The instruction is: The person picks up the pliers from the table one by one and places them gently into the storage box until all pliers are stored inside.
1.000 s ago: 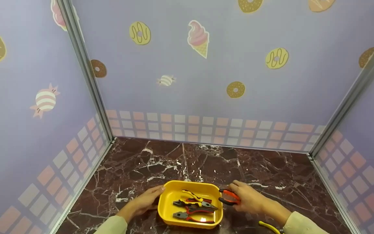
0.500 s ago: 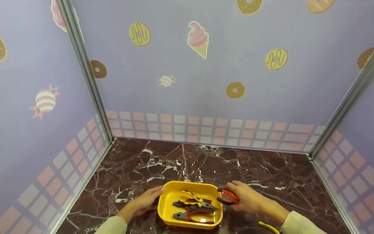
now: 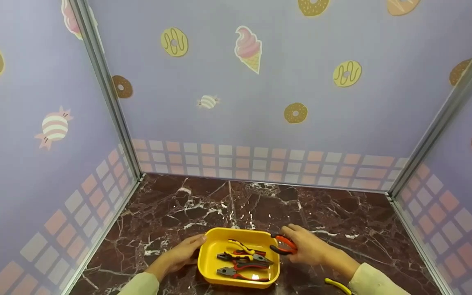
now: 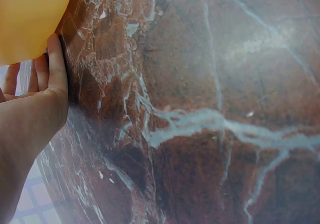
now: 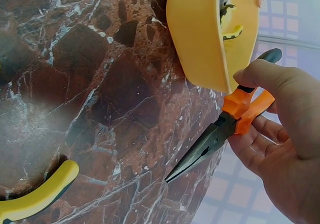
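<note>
Both hands work at a yellow tray (image 3: 209, 262) on a marble table (image 3: 342, 217). At the tray's right edge, the right hand (image 3: 307, 248) has its fingers and thumb curled round the orange handles of a pair of long-nose pliers (image 3: 284, 243); in the right wrist view these pliers (image 5: 227, 119) are held off the table, just beside the tray's outer wall (image 5: 197, 38), with the dark, closed nose pointing away from the tray and down toward the marble. The left hand (image 3: 182, 254) lies against the tray's left side with straight fingers; the left wrist view shows a fingertip (image 4: 56, 46) touching the tray's rounded corner (image 4: 27, 18), the hand (image 4: 30, 119) spread and gripping nothing. Inside the tray lie what look like three more pliers, though they overlap and the count is hard to be sure of: a yellow-handled pair (image 3: 240, 247) at the back, a red-and-black pair (image 3: 246, 259) in the middle and a red-handled pair (image 3: 240, 273) at the front. On the table near the right forearm, apart from the tray, lies a yellow-handled tool (image 3: 337, 285), only partly in view; its handle (image 5: 37, 196) shows at the lower left of the right wrist view. Lilac walls (image 3: 260, 123) printed with doughnuts and ice cream stand round the table.
</note>
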`<state>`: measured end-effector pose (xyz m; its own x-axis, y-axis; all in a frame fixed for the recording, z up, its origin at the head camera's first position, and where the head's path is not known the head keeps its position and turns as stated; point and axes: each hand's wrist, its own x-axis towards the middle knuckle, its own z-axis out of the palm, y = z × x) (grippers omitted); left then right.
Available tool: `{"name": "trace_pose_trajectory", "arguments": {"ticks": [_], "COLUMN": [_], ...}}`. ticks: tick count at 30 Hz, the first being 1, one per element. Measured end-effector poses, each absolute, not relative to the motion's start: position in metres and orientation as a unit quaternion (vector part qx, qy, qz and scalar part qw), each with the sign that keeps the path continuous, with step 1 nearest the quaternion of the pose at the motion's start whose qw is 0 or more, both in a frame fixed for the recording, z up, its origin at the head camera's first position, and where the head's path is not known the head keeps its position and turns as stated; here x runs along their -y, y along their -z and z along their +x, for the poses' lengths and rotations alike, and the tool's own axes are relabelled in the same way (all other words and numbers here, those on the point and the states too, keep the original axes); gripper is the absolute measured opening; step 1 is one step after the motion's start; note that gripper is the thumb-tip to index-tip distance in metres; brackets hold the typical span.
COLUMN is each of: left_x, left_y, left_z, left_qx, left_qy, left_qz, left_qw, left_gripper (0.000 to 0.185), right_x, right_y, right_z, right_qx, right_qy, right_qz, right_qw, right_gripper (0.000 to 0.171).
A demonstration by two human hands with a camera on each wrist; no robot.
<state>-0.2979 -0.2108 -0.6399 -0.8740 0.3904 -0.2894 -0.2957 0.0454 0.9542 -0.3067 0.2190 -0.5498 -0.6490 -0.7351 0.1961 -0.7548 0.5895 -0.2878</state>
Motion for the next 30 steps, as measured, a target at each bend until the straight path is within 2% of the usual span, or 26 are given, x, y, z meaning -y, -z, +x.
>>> {"name": "trace_pose_trajectory", "arguments": {"ticks": [15,24,30], "left_x": [0.210,0.209,0.210], "left_y": [0.638,0.637,0.636], "left_z": [-0.296,-0.295,-0.296], "left_qx": [-0.672,-0.677,-0.675], "left_qy": [-0.696,-0.694,-0.693], "left_qz": [0.035,0.037,0.043], "left_qw": [0.250,0.245,0.249], "left_gripper": [0.071,0.070,0.067], "right_x": [-0.201,-0.190,-0.180], "right_y": [0.550,0.548,0.546], "right_z": [-0.312,-0.312,-0.312], "right_qx": [0.885,0.887,0.893], "right_qy": [-0.180,-0.178,-0.169], "right_qz": [0.430,0.425,0.417], "right_qw": [0.018,-0.008,-0.027], "right_gripper": [0.058,0.055,0.058]}}
